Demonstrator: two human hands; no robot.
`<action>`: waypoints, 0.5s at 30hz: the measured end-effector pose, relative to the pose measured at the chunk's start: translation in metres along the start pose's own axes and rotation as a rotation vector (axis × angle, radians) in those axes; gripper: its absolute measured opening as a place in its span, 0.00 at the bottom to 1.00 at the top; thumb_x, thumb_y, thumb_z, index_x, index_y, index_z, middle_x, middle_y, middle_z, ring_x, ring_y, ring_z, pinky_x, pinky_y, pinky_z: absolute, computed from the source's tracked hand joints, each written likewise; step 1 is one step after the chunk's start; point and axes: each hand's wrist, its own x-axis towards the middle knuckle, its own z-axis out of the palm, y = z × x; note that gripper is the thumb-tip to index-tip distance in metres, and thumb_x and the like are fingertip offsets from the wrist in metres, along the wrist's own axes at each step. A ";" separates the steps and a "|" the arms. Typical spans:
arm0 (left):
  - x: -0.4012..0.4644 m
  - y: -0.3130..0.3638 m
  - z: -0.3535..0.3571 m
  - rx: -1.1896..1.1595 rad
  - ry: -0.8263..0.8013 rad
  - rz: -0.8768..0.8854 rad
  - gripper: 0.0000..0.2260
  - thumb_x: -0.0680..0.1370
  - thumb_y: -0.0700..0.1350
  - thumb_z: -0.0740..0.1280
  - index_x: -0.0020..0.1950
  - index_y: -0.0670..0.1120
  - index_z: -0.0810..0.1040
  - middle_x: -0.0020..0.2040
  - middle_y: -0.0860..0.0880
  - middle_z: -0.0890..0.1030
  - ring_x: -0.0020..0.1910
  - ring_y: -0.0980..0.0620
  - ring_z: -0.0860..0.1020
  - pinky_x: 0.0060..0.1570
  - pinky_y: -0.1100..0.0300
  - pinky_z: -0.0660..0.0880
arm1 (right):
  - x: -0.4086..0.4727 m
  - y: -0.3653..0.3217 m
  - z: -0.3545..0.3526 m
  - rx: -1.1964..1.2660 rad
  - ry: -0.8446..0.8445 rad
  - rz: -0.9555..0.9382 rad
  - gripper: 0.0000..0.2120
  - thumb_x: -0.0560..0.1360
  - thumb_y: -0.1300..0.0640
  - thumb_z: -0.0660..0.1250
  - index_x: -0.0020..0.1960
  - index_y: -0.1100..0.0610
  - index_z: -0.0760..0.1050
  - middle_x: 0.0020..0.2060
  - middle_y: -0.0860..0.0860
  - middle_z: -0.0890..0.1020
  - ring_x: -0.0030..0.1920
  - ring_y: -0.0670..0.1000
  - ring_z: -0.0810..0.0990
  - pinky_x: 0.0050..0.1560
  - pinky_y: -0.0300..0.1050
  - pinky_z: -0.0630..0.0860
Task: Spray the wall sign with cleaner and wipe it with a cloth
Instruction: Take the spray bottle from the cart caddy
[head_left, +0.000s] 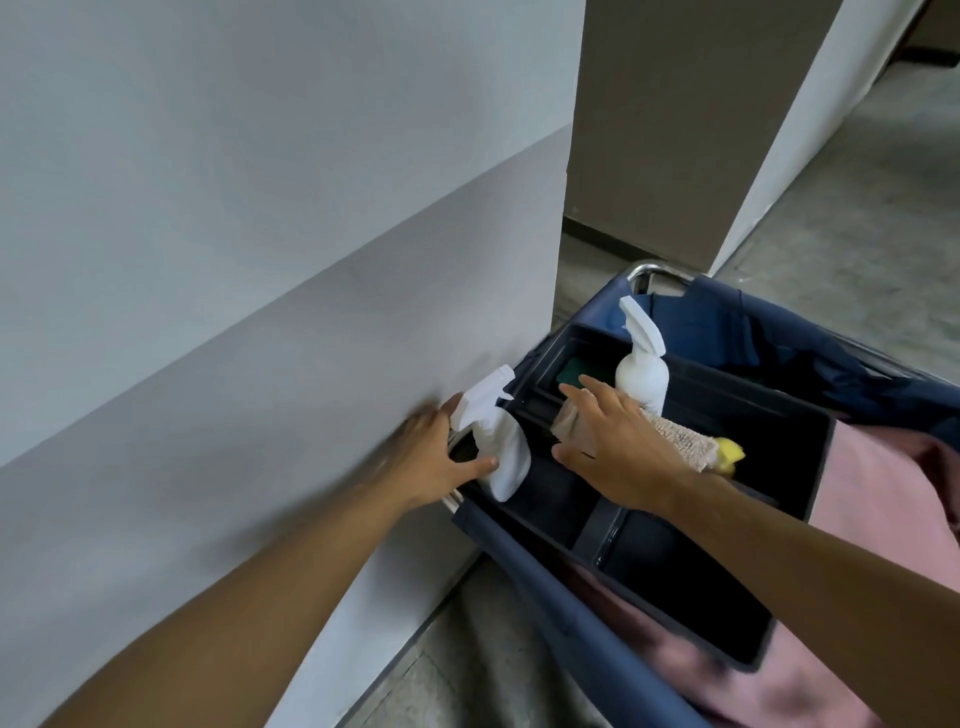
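Corridor of an institutional or commercial building, being serviced by cleaning staff

A plain grey wall (234, 234) and speckled hard floor (857, 218) are running past a corner pillar (675, 130); a housekeeping cart (571, 613) is standing alongside, carrying a black caddy (810, 467), white spray bottles (641, 374), cloths (680, 441) and pink linen (872, 499).

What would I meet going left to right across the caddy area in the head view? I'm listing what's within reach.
left hand → tilted spray bottle it grips → right hand over a beige cloth → yellow item → pink fabric. The upright spray bottle stands behind the right hand, so I leave it unplaced.
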 end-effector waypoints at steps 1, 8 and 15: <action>0.003 0.000 0.004 -0.097 0.007 0.008 0.42 0.70 0.65 0.75 0.79 0.54 0.63 0.72 0.50 0.73 0.71 0.51 0.70 0.71 0.50 0.69 | -0.002 0.000 0.004 -0.008 0.014 -0.017 0.36 0.80 0.41 0.63 0.81 0.49 0.50 0.81 0.53 0.53 0.80 0.55 0.51 0.77 0.53 0.52; 0.029 0.004 0.042 -0.510 0.058 0.000 0.37 0.63 0.71 0.77 0.66 0.55 0.75 0.59 0.50 0.81 0.58 0.54 0.80 0.61 0.50 0.78 | -0.014 0.006 0.016 0.003 0.178 -0.067 0.31 0.79 0.46 0.65 0.79 0.52 0.59 0.78 0.49 0.62 0.77 0.50 0.58 0.70 0.41 0.56; 0.049 0.024 0.052 -0.611 0.178 0.069 0.14 0.71 0.60 0.76 0.54 0.61 0.79 0.42 0.63 0.81 0.44 0.61 0.79 0.49 0.62 0.76 | -0.022 0.015 0.028 0.018 0.236 -0.034 0.29 0.79 0.49 0.66 0.77 0.52 0.62 0.76 0.48 0.65 0.74 0.51 0.63 0.68 0.42 0.62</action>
